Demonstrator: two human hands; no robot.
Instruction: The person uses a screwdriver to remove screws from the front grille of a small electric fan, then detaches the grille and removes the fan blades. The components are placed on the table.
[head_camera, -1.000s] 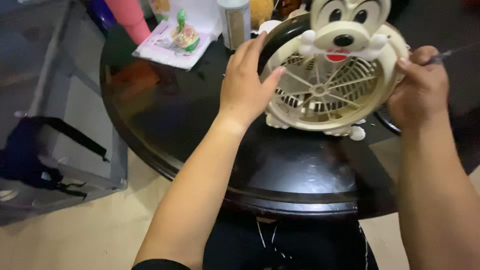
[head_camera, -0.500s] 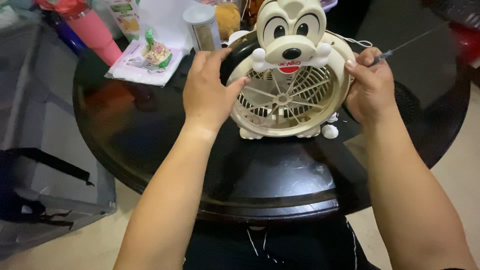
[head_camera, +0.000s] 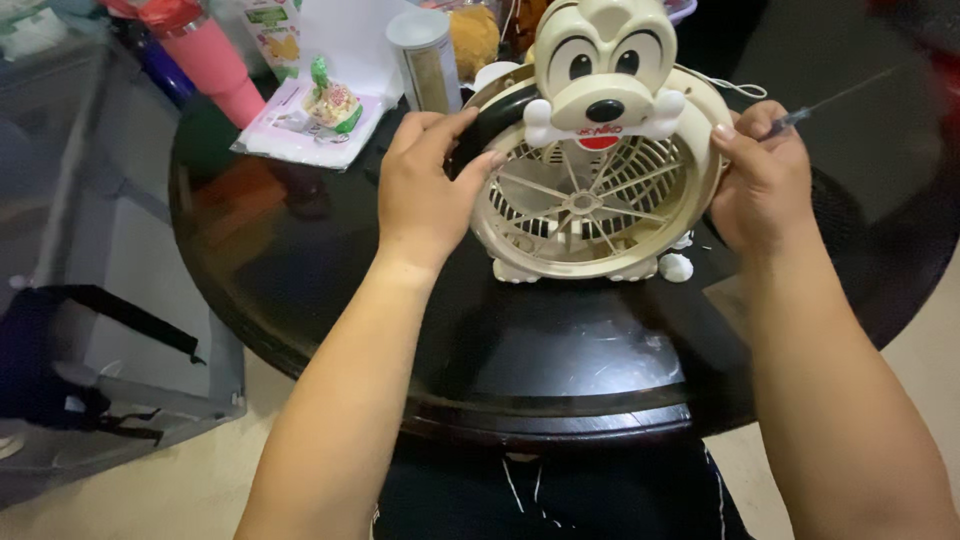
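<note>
Both hands brace the cream dog-faced fan (head_camera: 600, 190) upright on the worktop (head_camera: 560, 340): left hand (head_camera: 425, 190) fingers grasp its rim, right hand (head_camera: 765, 185) grips the opposite edge while pinching a thin screwdriver (head_camera: 800, 118); even pressure should stop it tipping.

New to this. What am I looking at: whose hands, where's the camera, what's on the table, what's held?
There is one view, from a camera worn on a person's head, looking down at their own two bare hands. No robot is involved. A round dark table carries a cream desk fan shaped like a cartoon dog. The left hand grips the fan's left rim; the right hand grips its right rim and also pinches a thin screwdriver. Behind stand a pink tumbler, a cylindrical canister and a small wrapped snack lying on a flat packet.
</note>
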